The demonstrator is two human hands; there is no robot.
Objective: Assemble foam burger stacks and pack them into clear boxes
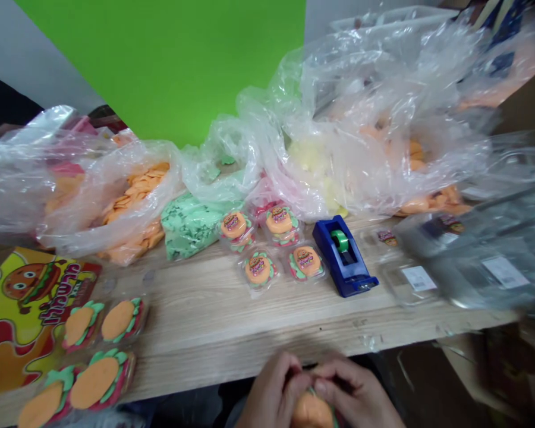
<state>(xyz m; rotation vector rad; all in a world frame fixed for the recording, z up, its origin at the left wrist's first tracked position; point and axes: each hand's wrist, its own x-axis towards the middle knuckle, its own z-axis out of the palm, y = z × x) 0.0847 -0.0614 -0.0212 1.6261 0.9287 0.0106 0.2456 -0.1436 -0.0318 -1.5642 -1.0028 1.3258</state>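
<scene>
My left hand (279,389) and my right hand (354,389) meet at the table's front edge, low in the head view. Between them is a burger-shaped stack (312,410) with an orange round top and a bit of green at its rim. Fingers of both hands are curled and pinched over its upper side; the lower part is cut off by the frame. Beyond my hands stand several small clear packs (258,268) of similar burgers with round labels. A blue tape dispenser (345,261) with a green roll sits to their right.
At left, larger burgers in clear trays (98,377) lie by a printed card (31,321). Plastic bags of orange pieces (136,196), green pieces (191,223) and yellow pieces (314,160) line the back. Clear empty packaging (485,261) is heaped at right.
</scene>
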